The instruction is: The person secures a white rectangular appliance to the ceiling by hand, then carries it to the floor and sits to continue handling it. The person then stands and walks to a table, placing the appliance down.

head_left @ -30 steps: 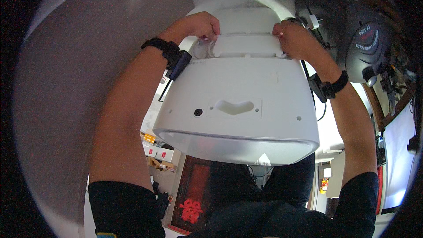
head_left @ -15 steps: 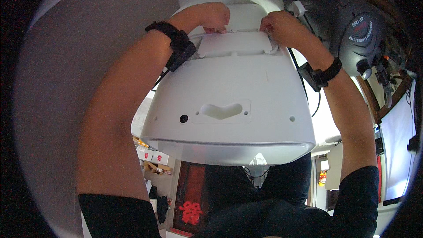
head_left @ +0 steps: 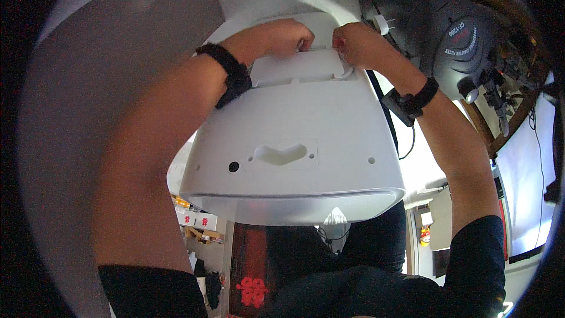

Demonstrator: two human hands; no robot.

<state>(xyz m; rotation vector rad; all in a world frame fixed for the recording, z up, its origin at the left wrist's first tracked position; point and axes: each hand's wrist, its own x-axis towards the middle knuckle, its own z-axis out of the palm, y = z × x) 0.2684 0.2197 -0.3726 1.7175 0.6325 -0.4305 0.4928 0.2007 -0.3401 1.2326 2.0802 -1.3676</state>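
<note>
Shifted closer together since half a second ago: both hands now nearly meeting at the far edge of a large white moulded plastic housing [head_left: 294, 141], with the housing itself sitting slightly lower in view. Held bottom-up or back-up toward the camera, resting against the lap or body, probably so the far rim can be reached from above. Left hand [head_left: 282, 35] curled over the top of a raised white rectangular plastic panel [head_left: 297, 65] at the housing's far end, fingers bent tight and pressed down onto the panel's upper edge; fingertips hidden behind the edge, so exact grip cannot be told. Right hand [head_left: 359, 44] likewise bent, fingers pinched at the panel's right corner, touching it; whether anything small sits between the fingertips cannot be told. Black strap bands on both wrists, left [head_left: 229, 73] and right [head_left: 412, 100]. On the housing's broad face, a kidney-shaped recess [head_left: 281, 153], a small dark round hole [head_left: 233, 166] to its left, and a tiny hole to its right. Beyond the right hand, a dark grey rounded canister-like device [head_left: 453, 29] with a white plug [head_left: 381, 23] and a black cable trailing down beside the housing. Below, dark trousers and a dark red panel with a red ornament [head_left: 252, 288].
</note>
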